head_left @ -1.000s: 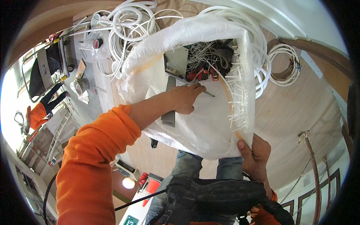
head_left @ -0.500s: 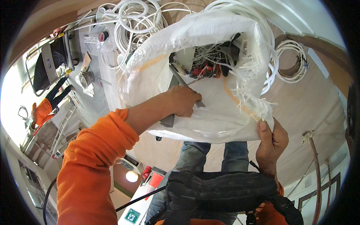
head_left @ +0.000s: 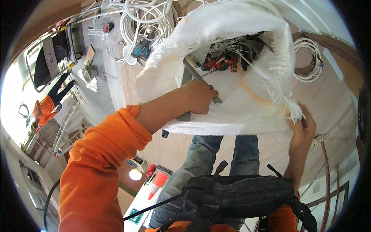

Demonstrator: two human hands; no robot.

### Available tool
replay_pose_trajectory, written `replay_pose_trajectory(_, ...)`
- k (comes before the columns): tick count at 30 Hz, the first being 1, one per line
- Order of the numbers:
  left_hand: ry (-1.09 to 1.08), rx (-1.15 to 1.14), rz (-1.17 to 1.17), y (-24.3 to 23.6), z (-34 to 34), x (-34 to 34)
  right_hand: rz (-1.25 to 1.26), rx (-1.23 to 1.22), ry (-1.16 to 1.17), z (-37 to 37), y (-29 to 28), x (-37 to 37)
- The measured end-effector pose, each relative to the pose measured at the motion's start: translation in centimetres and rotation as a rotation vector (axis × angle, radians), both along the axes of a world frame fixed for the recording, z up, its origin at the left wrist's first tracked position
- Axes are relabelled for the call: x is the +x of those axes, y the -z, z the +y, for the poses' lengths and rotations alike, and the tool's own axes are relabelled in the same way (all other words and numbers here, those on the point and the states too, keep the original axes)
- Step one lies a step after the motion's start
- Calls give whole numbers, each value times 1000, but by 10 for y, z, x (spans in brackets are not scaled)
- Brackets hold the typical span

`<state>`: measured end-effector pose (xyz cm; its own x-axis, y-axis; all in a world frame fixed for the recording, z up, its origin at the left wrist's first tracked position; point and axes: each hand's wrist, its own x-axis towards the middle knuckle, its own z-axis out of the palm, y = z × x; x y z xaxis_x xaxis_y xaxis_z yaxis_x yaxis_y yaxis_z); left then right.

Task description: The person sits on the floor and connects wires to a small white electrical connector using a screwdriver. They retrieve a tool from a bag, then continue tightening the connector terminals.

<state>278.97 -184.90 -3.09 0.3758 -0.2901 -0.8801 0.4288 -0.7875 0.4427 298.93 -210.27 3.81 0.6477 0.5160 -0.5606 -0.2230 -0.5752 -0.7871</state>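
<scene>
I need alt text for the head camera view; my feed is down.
The person's left hand grips a grey bar at the open mouth of a white woven sack, while the right hand holds the sack's frayed edge. Inside the sack are thin pale wires and red-and-black objects. A teal drill lies beyond it, at upper left.

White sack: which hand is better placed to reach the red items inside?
Probably left. The left hand is at the white sack's open mouth, nearer the red items, though it appears to hold a grey bar. The right hand is farther off, gripping the frayed edge.
</scene>
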Motion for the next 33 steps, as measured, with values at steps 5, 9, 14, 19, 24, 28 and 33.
replay_pose_trajectory(5, 50, 42, -55, 7, -10, -2, -404, -41, -120, 64, 8, 25)
replay_pose_trajectory(9, -45, 97, -264, 10, -19, -32, -247, -472, -456, 107, 21, 34)
replay_pose_trajectory(14, -31, 104, -320, -7, -22, -46, -327, -341, -172, 101, 23, 24)
replay_pose_trajectory(19, 23, 177, -291, -11, -33, -50, -351, -271, -121, 78, 19, 9)
replay_pose_trajectory(24, -140, 186, -278, -17, -41, -29, -739, -21, -258, 84, 5, 18)
replay_pose_trajectory(28, -99, 205, -362, -4, -41, -19, -753, 254, -408, 102, -6, 10)
replay_pose_trajectory(33, -18, 154, -338, 4, -34, -13, -327, 230, -948, 121, 4, -8)
